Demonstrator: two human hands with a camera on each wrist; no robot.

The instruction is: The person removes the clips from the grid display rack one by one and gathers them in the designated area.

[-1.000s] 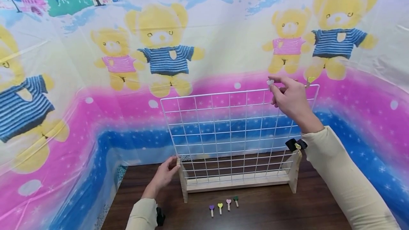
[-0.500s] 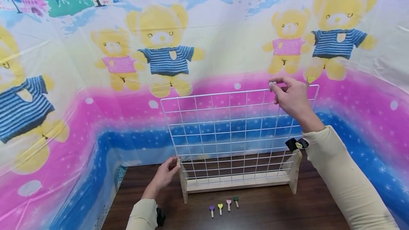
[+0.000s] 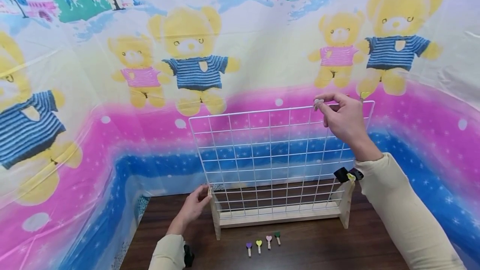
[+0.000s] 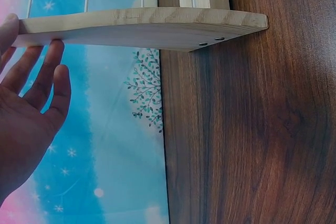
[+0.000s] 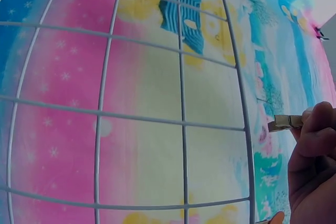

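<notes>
My right hand [image 3: 343,118] pinches a small wooden clothespin [image 5: 286,123] with a white heart [image 3: 318,102] on it. It is held by the top wire of the white wire grid [image 3: 269,143]. Seen from the right wrist, the clothespin's free end stands a little off the outer wire. My left hand [image 3: 196,203] holds the left side board of the wooden stand [image 4: 136,27], thumb at its edge and fingertips against the outer face. A yellow heart clothespin [image 3: 364,95] sits on the grid's top edge, right of my right hand.
Several heart clothespins lie on the dark wooden table in front of the stand: purple [image 3: 249,246], yellow [image 3: 258,245], pink [image 3: 268,241] and green [image 3: 277,236]. Part of an orange clip [image 5: 277,217] shows low in the right wrist view. A bear-print cloth [image 3: 262,61] hangs behind.
My right hand has lowered the white heart clothespin slightly toward the top wire, tilting the heart. The left hand, the stand and the clothespins on the table stay put.
</notes>
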